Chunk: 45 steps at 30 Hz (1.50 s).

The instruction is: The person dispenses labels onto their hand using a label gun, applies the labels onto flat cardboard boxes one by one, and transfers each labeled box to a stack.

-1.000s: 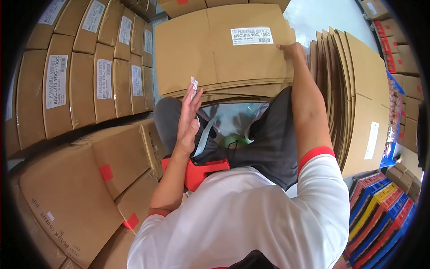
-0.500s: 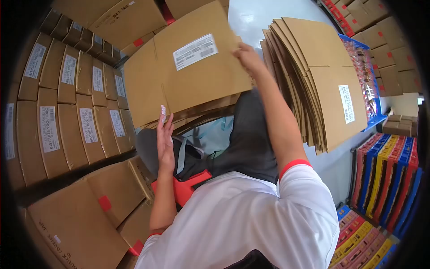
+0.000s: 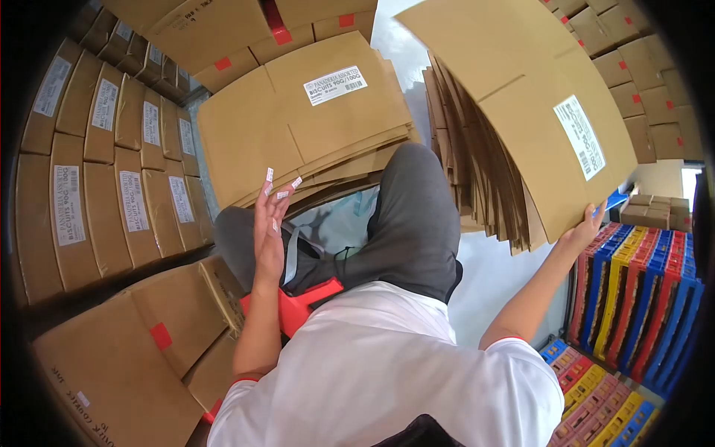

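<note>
My right hand [image 3: 579, 235] grips the lower right corner of a flat cardboard carton [image 3: 514, 82]. That carton bears a white printed biscuit label [image 3: 579, 138] and is raised at a slant over a stack of flat cartons [image 3: 477, 156]. My left hand [image 3: 269, 238] is upright with fingers stretched and apart, near the front edge of the other stack of flat cartons [image 3: 246, 127]. Small white printed stickers [image 3: 296, 182] cling to its fingers. The top carton of this left stack carries a similar white label [image 3: 335, 85].
Labelled closed boxes [image 3: 104, 179] are piled along the left side. More large boxes [image 3: 112, 357] stand at lower left, near a red object [image 3: 298, 309] by my lap. Red, blue and yellow crates [image 3: 633, 298] are stacked on the right.
My right hand has gone from the left stack to the right one and now holds a carton lifted at a tilt. My left hand stays nearly in place, with more of its stickers showing.
</note>
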Motion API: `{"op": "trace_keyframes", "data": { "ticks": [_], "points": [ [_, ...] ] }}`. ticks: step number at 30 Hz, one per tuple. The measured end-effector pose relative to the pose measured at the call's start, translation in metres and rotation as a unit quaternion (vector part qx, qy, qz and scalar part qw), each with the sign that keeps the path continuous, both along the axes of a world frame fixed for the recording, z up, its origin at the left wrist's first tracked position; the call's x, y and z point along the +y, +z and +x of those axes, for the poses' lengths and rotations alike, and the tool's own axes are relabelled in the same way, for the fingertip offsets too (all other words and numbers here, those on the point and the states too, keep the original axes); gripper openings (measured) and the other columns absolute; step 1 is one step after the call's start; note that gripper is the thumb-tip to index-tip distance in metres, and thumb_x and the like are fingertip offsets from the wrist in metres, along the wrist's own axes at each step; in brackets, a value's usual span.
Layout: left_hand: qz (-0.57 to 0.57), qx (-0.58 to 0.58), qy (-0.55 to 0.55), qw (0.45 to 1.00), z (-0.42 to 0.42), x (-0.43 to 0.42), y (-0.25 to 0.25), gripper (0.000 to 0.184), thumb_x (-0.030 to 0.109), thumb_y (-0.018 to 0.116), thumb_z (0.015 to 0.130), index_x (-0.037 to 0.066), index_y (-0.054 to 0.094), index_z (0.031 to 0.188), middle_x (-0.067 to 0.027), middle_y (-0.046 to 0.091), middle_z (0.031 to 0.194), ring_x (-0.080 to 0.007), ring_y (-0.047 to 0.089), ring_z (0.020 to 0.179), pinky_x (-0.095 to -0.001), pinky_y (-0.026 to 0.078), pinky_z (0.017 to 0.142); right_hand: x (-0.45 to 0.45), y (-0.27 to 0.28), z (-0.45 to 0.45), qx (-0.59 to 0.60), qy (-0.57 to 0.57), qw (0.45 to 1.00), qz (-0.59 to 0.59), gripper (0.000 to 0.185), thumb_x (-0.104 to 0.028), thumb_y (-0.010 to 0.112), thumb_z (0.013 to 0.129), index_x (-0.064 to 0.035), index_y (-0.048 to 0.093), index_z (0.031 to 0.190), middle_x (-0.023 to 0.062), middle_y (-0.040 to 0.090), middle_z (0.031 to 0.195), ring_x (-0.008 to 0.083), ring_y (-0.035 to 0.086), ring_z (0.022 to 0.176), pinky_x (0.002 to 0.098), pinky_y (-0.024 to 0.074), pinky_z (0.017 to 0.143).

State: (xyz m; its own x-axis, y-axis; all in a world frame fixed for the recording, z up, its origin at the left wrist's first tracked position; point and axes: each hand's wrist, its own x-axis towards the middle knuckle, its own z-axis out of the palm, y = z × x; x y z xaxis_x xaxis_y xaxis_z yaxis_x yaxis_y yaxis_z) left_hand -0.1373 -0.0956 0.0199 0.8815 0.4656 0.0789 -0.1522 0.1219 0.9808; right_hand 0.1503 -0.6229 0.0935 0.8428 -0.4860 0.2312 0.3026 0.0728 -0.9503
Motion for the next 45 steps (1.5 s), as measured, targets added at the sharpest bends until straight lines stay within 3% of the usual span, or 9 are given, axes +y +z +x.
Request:
{"op": "trace_keyframes", "data": {
  "ticks": [4, 6, 7, 10, 14, 21, 26, 35, 45],
  "points": [
    [-0.027, -0.003, 0.011, 1.0, 0.001, 0.001, -0.002, 0.085, 0.054, 0.051, 0.101, 0.001, 0.022, 0.16, -0.0194, 0.052, 0.147, -0.0357, 0.043, 0.146, -0.047, 0.027, 0.122, -0.045, -0.058, -0.001, 0.045, -0.09, 0.995, 0.005, 0.046, 0.004, 0.049, 0.101, 0.0002, 0.051, 0.147, 0.0189, 0.05, 0.149, 0.0297, 0.056, 0.13, 0.0413, 0.0496, 0.107],
    [-0.064, -0.034, 0.021, 0.997, -0.001, 0.003, -0.004, 0.083, 0.051, 0.052, 0.101, 0.0, 0.023, 0.159, -0.0195, 0.054, 0.144, -0.0362, 0.045, 0.144, -0.0478, 0.027, 0.123, -0.074, -0.1, 0.008, 0.105, -0.224, 0.967, -0.065, 0.041, 0.001, 0.056, 0.098, 0.0005, 0.059, 0.138, 0.0191, 0.069, 0.126, 0.032, 0.062, 0.121, 0.0415, 0.0513, 0.1],
    [-0.076, -0.051, 0.01, 0.996, -0.002, 0.004, -0.003, 0.074, 0.046, 0.051, 0.103, 0.002, 0.029, 0.157, -0.0184, 0.022, 0.168, -0.0363, 0.044, 0.145, -0.0497, 0.026, 0.124, -0.063, -0.095, 0.003, 0.109, -0.289, 0.931, -0.195, 0.037, 0.001, 0.056, 0.096, 0.0023, 0.063, 0.132, 0.0208, 0.07, 0.123, 0.0338, 0.063, 0.119, 0.0414, 0.0511, 0.101],
    [-0.1, -0.071, 0.013, 0.992, -0.005, 0.007, -0.003, 0.07, 0.044, 0.049, 0.104, 0.002, 0.031, 0.157, -0.0194, 0.031, 0.165, -0.0367, 0.047, 0.143, -0.0507, 0.026, 0.124, -0.023, -0.07, 0.008, 0.013, -0.352, 0.754, -0.555, 0.031, 0.0, 0.06, 0.092, 0.0059, 0.069, 0.121, 0.0249, 0.07, 0.123, 0.0384, 0.067, 0.109, 0.0412, 0.0508, 0.101],
    [-0.106, -0.065, 0.018, 0.992, -0.006, 0.011, -0.006, 0.074, 0.049, 0.048, 0.103, 0.001, 0.029, 0.157, -0.0202, 0.053, 0.145, -0.0351, 0.049, 0.14, -0.0489, 0.027, 0.122, 0.158, -0.021, -0.003, 0.1, 0.1, 0.95, -0.278, 0.034, -0.02, 0.059, 0.104, 0.0044, 0.065, 0.126, 0.0132, 0.073, 0.113, 0.023, 0.069, 0.108, 0.0375, 0.052, 0.099],
    [-0.11, -0.046, 0.032, 0.992, -0.01, 0.011, 0.0, 0.078, 0.054, 0.048, 0.101, 0.001, 0.031, 0.156, -0.0193, 0.062, 0.133, -0.0329, 0.052, 0.135, -0.0468, 0.03, 0.12, 0.386, -0.054, -0.097, 0.062, 0.623, 0.745, -0.23, 0.019, -0.013, 0.072, 0.095, 0.0003, 0.074, 0.109, 0.0084, 0.076, 0.096, 0.0136, 0.069, 0.087, 0.028, 0.0542, 0.08],
    [-0.114, -0.05, 0.044, 0.991, -0.015, 0.015, 0.0, 0.078, 0.055, 0.047, 0.101, 0.001, 0.031, 0.155, -0.0194, 0.061, 0.133, -0.0325, 0.053, 0.134, -0.0461, 0.03, 0.12, 0.428, -0.056, -0.118, 0.115, 0.675, 0.692, -0.23, 0.021, -0.012, 0.074, 0.095, 0.002, 0.073, 0.11, 0.0053, 0.074, 0.093, 0.0108, 0.068, 0.087, 0.0257, 0.0523, 0.081],
    [-0.107, -0.04, 0.044, 0.992, -0.008, 0.012, 0.004, 0.079, 0.055, 0.047, 0.101, 0.002, 0.029, 0.157, -0.0249, 0.05, 0.15, -0.0362, 0.045, 0.144, -0.0471, 0.027, 0.122, 0.439, -0.061, -0.114, 0.04, 0.627, 0.744, -0.229, 0.01, -0.008, 0.074, 0.092, 0.002, 0.071, 0.093, 0.0029, 0.072, 0.085, 0.0084, 0.063, 0.078, 0.0259, 0.0516, 0.072],
    [-0.053, 0.023, 0.06, 0.997, -0.003, 0.02, 0.001, 0.082, 0.055, 0.049, 0.1, 0.006, 0.024, 0.161, -0.025, 0.029, 0.164, -0.0418, 0.034, 0.15, -0.0515, 0.02, 0.123, 0.462, -0.199, 0.167, 0.248, 0.496, 0.773, -0.308, 0.018, -0.021, 0.069, 0.096, -0.0039, 0.072, 0.099, 0.0027, 0.072, 0.09, 0.012, 0.069, 0.081, 0.027, 0.0537, 0.074]
  ]
}}
